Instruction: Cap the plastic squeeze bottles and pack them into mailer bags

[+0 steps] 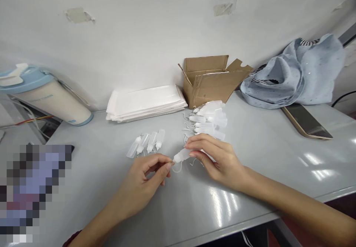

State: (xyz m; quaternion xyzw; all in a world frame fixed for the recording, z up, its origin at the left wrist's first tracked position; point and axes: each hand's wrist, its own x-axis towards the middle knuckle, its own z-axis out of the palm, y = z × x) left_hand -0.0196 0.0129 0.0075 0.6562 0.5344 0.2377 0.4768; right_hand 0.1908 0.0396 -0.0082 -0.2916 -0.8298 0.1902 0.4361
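Note:
A small translucent plastic squeeze bottle (182, 155) with a white cap end and a thin looped strap lies tilted between my two hands. My right hand (218, 158) grips its body between thumb and fingers. With thumb and forefinger, my left hand (152, 173) pinches the bottle's narrow tip; the fingertips hide what exactly is there. Several similar bottles (210, 119) lie in a heap just beyond my right hand, their thin straps pointing left. Beyond my left hand, a row of several more bottles (151, 141) rests on the grey table (178, 206).
Against the wall are a stack of white sheets or envelopes (144, 100) and an open cardboard box (217, 87). A tumbler (55, 99) leans at left, near a blurred phone-like object (39, 187). At right lie a blue cloth bag (292, 73) and a phone (307, 121).

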